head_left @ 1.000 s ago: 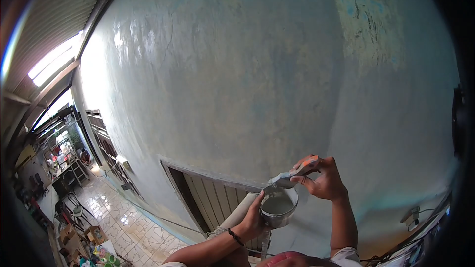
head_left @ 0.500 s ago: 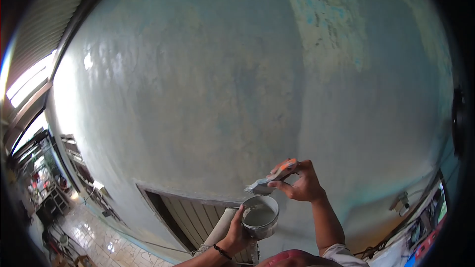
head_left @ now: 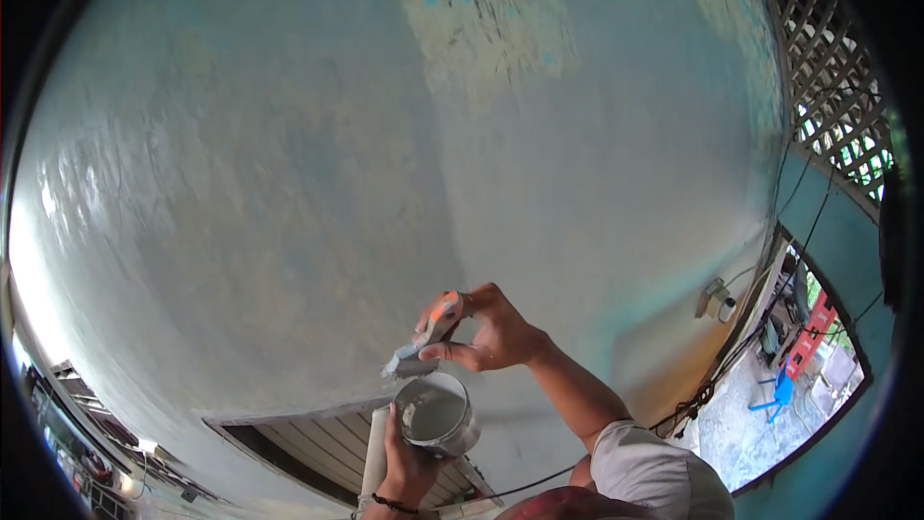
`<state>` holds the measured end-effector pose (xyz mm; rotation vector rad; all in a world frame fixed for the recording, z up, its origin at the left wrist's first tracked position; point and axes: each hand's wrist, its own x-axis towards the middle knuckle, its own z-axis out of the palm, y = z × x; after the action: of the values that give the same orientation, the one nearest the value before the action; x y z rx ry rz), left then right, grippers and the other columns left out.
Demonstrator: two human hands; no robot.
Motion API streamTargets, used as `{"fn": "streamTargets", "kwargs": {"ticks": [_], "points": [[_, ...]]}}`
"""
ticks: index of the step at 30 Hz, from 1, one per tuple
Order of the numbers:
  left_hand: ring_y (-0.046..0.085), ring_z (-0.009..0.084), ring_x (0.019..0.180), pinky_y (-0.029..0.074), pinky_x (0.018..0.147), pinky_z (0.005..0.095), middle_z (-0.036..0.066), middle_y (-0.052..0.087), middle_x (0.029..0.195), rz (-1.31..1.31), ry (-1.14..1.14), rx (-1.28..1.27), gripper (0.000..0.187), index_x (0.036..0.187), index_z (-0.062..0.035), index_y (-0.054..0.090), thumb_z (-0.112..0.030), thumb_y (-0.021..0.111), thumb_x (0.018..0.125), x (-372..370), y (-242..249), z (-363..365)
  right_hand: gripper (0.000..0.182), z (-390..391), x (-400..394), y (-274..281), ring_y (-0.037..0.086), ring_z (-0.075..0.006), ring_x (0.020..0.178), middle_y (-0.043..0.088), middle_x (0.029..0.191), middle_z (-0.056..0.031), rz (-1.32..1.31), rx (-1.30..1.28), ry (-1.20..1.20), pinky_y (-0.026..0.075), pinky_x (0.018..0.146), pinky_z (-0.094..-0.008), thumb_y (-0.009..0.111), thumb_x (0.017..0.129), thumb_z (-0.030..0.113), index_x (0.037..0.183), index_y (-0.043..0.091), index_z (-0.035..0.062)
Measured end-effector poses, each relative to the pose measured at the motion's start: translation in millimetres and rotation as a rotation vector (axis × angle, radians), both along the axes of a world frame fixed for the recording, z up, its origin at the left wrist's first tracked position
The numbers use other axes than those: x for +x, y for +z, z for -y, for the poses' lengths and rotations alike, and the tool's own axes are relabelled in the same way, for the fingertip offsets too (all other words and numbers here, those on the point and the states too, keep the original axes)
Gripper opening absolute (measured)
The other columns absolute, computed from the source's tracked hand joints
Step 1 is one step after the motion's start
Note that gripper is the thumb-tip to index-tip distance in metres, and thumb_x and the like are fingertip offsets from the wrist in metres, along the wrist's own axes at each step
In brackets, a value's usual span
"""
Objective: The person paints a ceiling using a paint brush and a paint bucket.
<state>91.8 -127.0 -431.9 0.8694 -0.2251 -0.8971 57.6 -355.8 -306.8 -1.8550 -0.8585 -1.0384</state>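
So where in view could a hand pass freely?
Before the wall, above the right hand, and between that forearm and the wall fixture. Crowded: brush close to cup, left hand beside pale tube.

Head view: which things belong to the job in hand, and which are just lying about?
In use:
brush, in right hand
pot of grey liquid, in left hand
wall, apparently the work surface

Apparently not in use:
blue chair
dark cables

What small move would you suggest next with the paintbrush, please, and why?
Perhaps the right hand could shift the paintbrush over the opening of the cup in the left hand: its coated-looking bristles point out past the rim, where a drip might miss.
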Motion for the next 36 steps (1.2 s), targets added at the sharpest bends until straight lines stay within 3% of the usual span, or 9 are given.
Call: {"fn": "streamTargets", "kwargs": {"ticks": [6,8,9,11,13,20,24,29,36], "points": [[0.064,0.0289,0.124,0.054,0.087,0.0506,0.005,0.063,0.142,-0.023,0.116,0.029,0.068,0.148,-0.0206,0.053,-0.071,0.036,0.105,0.7,3.5,2.1,0.034,-2.3,0.6,1.9,0.077,-0.0178,0.083,0.076,0.098,-0.0083,-0.103,0.025,-0.001,0.061,0.070,-0.0287,0.092,0.079,0.009,0.098,0.065,0.0043],[0.064,0.0292,0.125,0.056,0.087,0.0519,0.005,0.063,0.142,-0.068,0.095,-0.021,0.069,0.149,-0.0201,0.053,-0.071,0.038,0.104,1.2,4.1,1.8,0.039,-5.3,-4.0,4.8,0.073,-0.0133,0.078,0.075,0.096,-0.0079,-0.090,0.047,-0.096,0.058,0.065,-0.0270,0.093,0.077,0.014,0.096,0.060,0.0048],[0.063,0.0295,0.127,0.056,0.091,0.0532,0.006,0.063,0.142,-0.068,0.100,-0.034,0.069,0.149,-0.0199,0.052,-0.070,0.039,0.104,2.3,1.0,1.4,0.033,-4.2,-5.9,7.8,0.075,-0.0174,0.077,0.071,0.097,-0.0075,-0.061,-0.002,-0.099,0.064,0.068,-0.0310,0.086,0.084,0.007,0.106,0.062,0.0014],[0.061,0.0299,0.131,0.055,0.101,0.0554,0.006,0.061,0.145,-0.090,0.122,-0.038,0.067,0.150,-0.0182,0.052,-0.068,0.040,0.105,3.9,-1.0,1.7,0.034,-0.8,-1.5,4.3,0.075,-0.0154,0.073,0.070,0.095,-0.0080,-0.083,-0.031,-0.168,0.062,0.065,-0.0297,0.086,0.084,0.006,0.108,0.063,-0.0014],[0.060,0.0299,0.132,0.054,0.102,0.0572,0.006,0.059,0.147,-0.124,0.085,-0.063,0.067,0.150,-0.0184,0.052,-0.067,0.039,0.106,8.4,-6.6,1.4,0.036,-6.1,-0.5,3.1,0.074,-0.0158,0.081,0.072,0.095,-0.0081,-0.132,0.102,-0.131,0.060,0.070,-0.0271,0.086,0.084,0.008,0.111,0.064,-0.0020],[0.055,0.0317,0.136,0.047,0.108,0.0600,0.011,0.054,0.151,-0.036,0.112,0.079,0.076,0.153,-0.0148,0.046,-0.072,0.034,0.105,5.6,-0.4,2.1,0.036,-5.6,2.8,-9.4,0.073,-0.0147,0.081,0.070,0.098,-0.0078,-0.309,-0.035,-0.113,0.060,0.072,-0.0268,0.085,0.083,0.006,0.111,0.065,-0.0033],[0.063,0.0314,0.127,0.055,0.095,0.0563,0.012,0.060,0.143,-0.037,0.160,0.068,0.075,0.150,-0.0141,0.048,-0.072,0.035,0.105,2.8,-0.4,4.2,0.036,-13.8,12.0,-18.9,0.072,-0.0142,0.079,0.069,0.097,-0.0081,-0.302,-0.118,-0.085,0.060,0.070,-0.0274,0.085,0.081,0.005,0.109,0.064,-0.0033],[0.071,0.0287,0.112,0.062,0.076,0.0453,0.012,0.066,0.133,0.017,0.187,0.103,0.071,0.146,-0.0133,0.049,-0.070,0.036,0.106,0.3,-1.2,3.3,0.039,-27.4,29.5,-33.9,0.069,-0.0222,0.061,0.068,0.072,-0.0143,-0.358,-0.193,-0.027,0.056,0.063,-0.0338,0.085,0.076,0.009,0.108,0.065,-0.0011],[0.069,0.0282,0.117,0.062,0.084,0.0471,0.013,0.064,0.137,0.060,0.193,0.142,0.068,0.147,-0.0117,0.048,-0.066,0.035,0.108,3.7,-7.0,-1.0,0.039,-29.1,36.3,-43.1,0.066,-0.0243,0.058,0.065,0.068,-0.0126,-0.427,-0.255,-0.014,0.054,0.062,-0.0345,0.085,0.077,0.011,0.107,0.063,0.0012]]}}
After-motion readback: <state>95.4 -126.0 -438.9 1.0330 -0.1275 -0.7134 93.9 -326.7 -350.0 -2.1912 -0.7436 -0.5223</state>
